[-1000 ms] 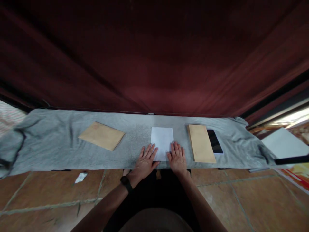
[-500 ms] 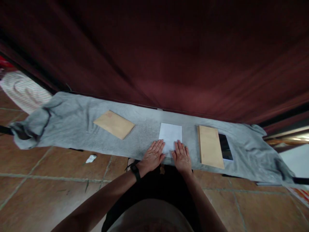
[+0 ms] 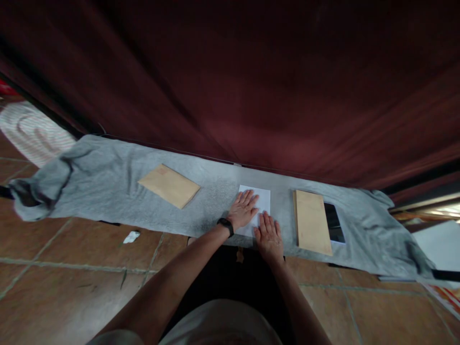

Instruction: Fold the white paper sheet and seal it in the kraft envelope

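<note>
A white sheet of paper (image 3: 264,194) lies on the grey cloth in front of me, partly hidden by both hands. My left hand (image 3: 243,210) rests flat across its left and middle part, fingers stretched out and pointing away from me. Over the near right corner lies my right hand (image 3: 269,237), also flat with its fingers extended. Neither hand grips anything. A dark watch band (image 3: 226,226) circles my left wrist. Whether the paper is one sheet or folded, I cannot tell.
A brown envelope (image 3: 169,185) lies slanted at left. On the right are a stack of brown envelopes (image 3: 313,223) and a dark phone (image 3: 334,223) beside it. Grey cloth (image 3: 215,191) covers the narrow surface; a dark red curtain (image 3: 244,96) hangs behind. A white scrap (image 3: 131,236) lies on the tiled floor.
My left hand has slid forward and to the right over the paper, covering more of it. My right hand stays at the near right corner.
</note>
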The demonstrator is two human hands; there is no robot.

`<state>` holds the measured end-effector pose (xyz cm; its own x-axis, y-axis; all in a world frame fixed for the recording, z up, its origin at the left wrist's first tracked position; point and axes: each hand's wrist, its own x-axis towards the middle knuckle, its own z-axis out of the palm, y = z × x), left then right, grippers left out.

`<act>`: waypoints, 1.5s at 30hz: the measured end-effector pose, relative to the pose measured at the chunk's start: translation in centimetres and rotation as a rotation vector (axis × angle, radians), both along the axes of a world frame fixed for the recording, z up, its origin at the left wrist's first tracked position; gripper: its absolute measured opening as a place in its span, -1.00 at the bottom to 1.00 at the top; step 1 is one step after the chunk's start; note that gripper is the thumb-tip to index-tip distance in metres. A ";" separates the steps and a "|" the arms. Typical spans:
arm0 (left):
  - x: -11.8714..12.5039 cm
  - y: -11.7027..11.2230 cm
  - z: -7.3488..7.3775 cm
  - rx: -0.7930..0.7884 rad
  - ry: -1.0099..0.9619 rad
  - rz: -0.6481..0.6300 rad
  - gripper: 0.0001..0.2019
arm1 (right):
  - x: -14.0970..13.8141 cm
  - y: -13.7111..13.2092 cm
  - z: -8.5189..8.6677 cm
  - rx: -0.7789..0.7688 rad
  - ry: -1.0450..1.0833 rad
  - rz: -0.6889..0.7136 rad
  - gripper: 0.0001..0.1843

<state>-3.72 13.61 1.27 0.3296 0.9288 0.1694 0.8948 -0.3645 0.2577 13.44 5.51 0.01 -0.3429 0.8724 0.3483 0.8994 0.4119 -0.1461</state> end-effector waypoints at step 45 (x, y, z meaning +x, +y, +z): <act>-9.6 -7.4 1.2 -0.070 -0.299 -0.344 -0.61 | 4.0 -0.6 2.4 -0.271 0.248 0.355 -0.38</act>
<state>-13.28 6.24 2.44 0.5669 0.7867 0.2445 0.6073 -0.5996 0.5211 17.44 4.88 2.40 -0.5703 0.7875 0.2338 0.6358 0.6034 -0.4813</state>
